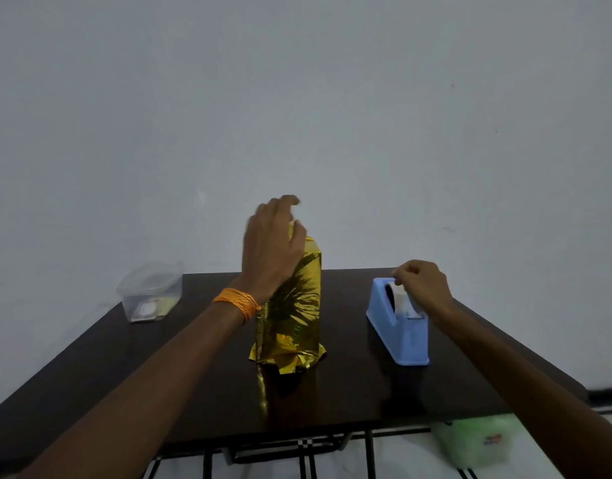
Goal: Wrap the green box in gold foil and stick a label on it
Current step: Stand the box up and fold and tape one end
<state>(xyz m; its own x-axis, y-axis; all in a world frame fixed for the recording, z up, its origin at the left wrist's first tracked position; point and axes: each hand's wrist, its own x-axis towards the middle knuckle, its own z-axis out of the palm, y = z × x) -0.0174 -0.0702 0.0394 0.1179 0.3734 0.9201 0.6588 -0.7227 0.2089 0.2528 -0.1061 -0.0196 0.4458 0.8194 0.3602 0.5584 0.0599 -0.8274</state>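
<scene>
Head view, left to right: a clear lidded container [149, 292] at the dark worktop's [107, 357] far corner; the left hand [271, 250], fingers spread, pressing the top of the upright gold-foil-wrapped box [290, 305] at centre; the right hand [424, 285] with fingers pinching tape at the blue tape dispenser [398, 326].

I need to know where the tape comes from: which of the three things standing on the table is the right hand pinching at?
The blue tape dispenser. The right hand pinches the tape at its top; the foil-wrapped box is under the left hand, and the clear tub sits untouched.
</scene>
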